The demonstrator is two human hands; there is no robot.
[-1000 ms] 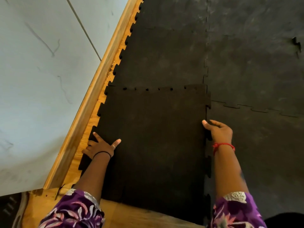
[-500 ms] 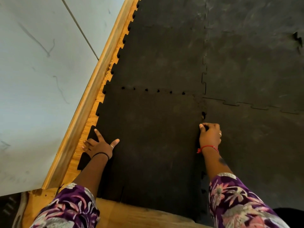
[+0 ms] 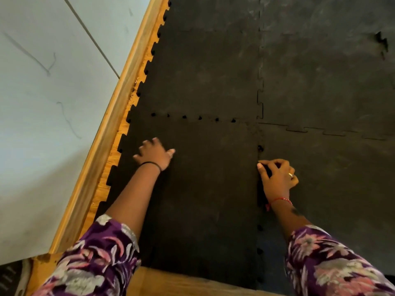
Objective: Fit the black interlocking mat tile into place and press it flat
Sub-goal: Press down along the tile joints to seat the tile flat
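On the black mat tile (image 3: 192, 189), left hand (image 3: 155, 153) spread flat (blurred), right hand (image 3: 277, 178) fingers curled at its seam, gripping nothing.

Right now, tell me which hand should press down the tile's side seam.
Right hand: its fingers already sit on that seam, where gaps remain. The left hand rests across the tile.
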